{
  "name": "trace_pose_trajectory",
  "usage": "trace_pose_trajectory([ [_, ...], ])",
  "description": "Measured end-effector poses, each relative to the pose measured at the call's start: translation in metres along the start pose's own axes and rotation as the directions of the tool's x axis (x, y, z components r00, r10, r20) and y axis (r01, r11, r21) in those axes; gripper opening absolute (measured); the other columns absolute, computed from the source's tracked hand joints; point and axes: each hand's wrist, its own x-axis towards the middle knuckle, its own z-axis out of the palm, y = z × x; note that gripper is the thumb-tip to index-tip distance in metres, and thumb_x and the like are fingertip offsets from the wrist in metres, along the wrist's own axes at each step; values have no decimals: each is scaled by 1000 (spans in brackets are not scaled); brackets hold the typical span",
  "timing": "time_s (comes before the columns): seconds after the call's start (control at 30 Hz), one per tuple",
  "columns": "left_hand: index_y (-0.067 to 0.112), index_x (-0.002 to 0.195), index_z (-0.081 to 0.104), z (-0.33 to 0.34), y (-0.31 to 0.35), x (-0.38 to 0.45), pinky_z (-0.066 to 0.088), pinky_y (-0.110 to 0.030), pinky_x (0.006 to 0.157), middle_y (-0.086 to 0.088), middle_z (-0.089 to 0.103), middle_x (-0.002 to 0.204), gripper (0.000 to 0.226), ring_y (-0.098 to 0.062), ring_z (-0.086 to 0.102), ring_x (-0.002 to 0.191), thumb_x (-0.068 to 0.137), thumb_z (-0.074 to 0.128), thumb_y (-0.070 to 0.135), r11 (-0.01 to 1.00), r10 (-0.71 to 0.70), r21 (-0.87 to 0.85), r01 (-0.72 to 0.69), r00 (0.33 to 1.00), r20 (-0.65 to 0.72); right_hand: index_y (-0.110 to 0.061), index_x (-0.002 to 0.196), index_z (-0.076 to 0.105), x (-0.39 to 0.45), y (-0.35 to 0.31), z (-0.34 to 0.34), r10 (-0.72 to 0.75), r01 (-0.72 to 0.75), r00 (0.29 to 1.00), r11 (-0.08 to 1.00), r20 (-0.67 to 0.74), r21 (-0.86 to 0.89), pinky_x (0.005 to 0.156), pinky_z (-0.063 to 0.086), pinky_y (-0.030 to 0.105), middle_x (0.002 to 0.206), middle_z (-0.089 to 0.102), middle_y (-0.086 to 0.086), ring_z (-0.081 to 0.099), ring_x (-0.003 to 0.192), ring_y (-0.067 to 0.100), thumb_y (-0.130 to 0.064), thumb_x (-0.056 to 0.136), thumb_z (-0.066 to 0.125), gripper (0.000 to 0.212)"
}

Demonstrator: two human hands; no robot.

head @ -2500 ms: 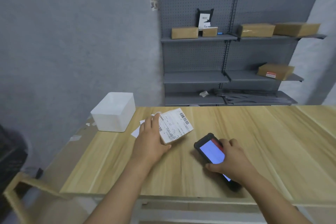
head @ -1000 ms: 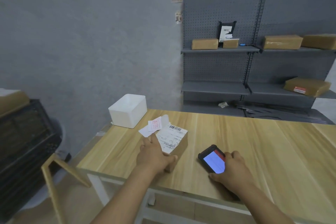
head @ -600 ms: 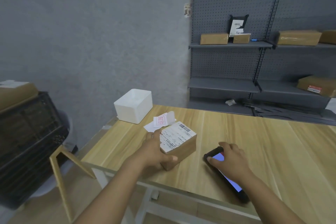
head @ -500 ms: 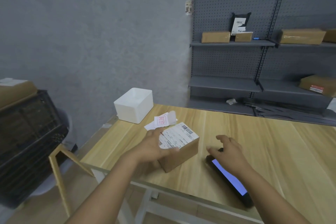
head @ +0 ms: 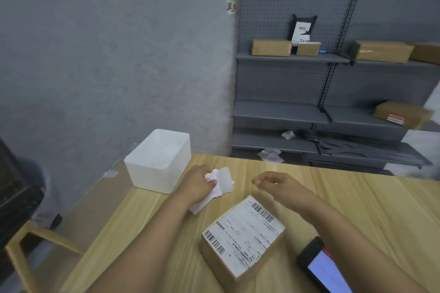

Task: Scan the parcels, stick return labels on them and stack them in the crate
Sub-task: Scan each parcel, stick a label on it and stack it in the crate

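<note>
Cardboard parcel (head: 242, 240) sits on the worktop (head: 357, 209) close to me, nearer than both hands, its white shipping label facing up and its long axis running diagonally from near-left to far-right. My left hand (head: 198, 183) pinches the small return labels (head: 217, 185) lying just beyond the parcel, beside the white bin (head: 158, 162). My right hand (head: 273, 182) hovers loosely curled, holding nothing, about as near the labels. The scanner (head: 321, 266) lies at my right forearm.

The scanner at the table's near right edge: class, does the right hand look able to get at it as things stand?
Probably yes. The right hand holds nothing, and the scanner lies uncovered on the table beside that forearm; the parcel sits clear of it.
</note>
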Motion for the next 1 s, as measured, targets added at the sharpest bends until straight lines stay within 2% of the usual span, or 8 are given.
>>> trace_pose_trajectory([
  [0.23, 19, 137, 45, 12, 0, 60, 36, -36, 105, -10, 41, 133, 58, -28, 37, 129, 89, 60, 48, 981, -1, 189, -48, 967, 253, -21, 102, 68, 35, -9, 16, 60, -54, 996, 995, 71, -84, 73, 42, 11, 99, 66, -9, 59, 88, 6, -26, 93, 54, 18],
  [0.37, 22, 123, 53, 18, -3, 77, 39, -35, 102, -7, 42, 123, 55, -25, 39, 120, 80, 69, 51, 960, 36, 255, -115, 955, 294, -20, 103, 67, 46, -3, 23, 112, -103, 992, 987, 64, -120, 68, 41, 8, 94, 64, -9, 58, 82, 4, -25, 93, 55, 16],
  [0.47, 24, 84, 53, 20, -4, 84, 42, -27, 79, 0, 48, 100, 32, -20, 49, 102, 75, 76, 45, 980, 90, 152, -131, 964, 249, -23, 104, 64, 51, 0, 27, 112, -105, 993, 985, 46, -134, 75, 45, 15, 106, 64, -8, 60, 90, 8, -31, 91, 58, 17],
  [0.53, 22, 66, 48, 17, -2, 87, 40, -23, 59, 4, 55, 78, 35, -14, 57, 76, 75, 78, 40, 994, 97, 24, -102, 979, 179, -24, 102, 64, 55, -1, 30, 69, -69, 998, 988, 0, -139, 81, 48, 22, 110, 62, -6, 60, 91, 12, -30, 89, 61, 14],
  [0.6, 20, 67, 53, 10, 4, 88, 44, -23, 52, 6, 62, 68, 30, -9, 61, 61, 78, 76, 37, 993, 58, -113, -42, 987, 149, -26, 96, 63, 58, -5, 32, 2, -10, 998, 990, -59, -141, 81, 50, 26, 108, 61, -5, 60, 88, 14, -23, 87, 64, 9],
  [0.7, 17, 79, 63, -1, 16, 86, 58, -35, 66, -2, 73, 74, 22, -18, 72, 67, 80, 74, 35, 937, 4, -342, 66, 980, 199, -31, 95, 61, 60, -11, 36, -110, 87, 986, 980, -124, -182, 72, 46, 17, 108, 56, -7, 58, 88, 9, -23, 83, 69, 17],
  [0.83, 13, 91, 64, -7, 30, 78, 59, -45, 77, -8, 74, 83, 31, -27, 73, 76, 79, 74, 40, 891, -15, -437, 121, 971, 237, -30, 106, 60, 60, -16, 39, -181, 133, 965, 962, -190, -239, 69, 39, 11, 108, 51, -8, 54, 92, 7, -30, 78, 76, 32],
  [1.0, 15, 97, 61, -6, 39, 65, 56, -32, 66, -5, 73, 81, 30, -21, 70, 69, 87, 66, 43, 863, -110, -460, 209, 966, 233, -30, 105, 60, 54, -21, 39, -293, 183, 916, 912, -273, -367, 72, 43, 16, 107, 51, -13, 51, 93, 4, -32, 78, 76, 32],
])
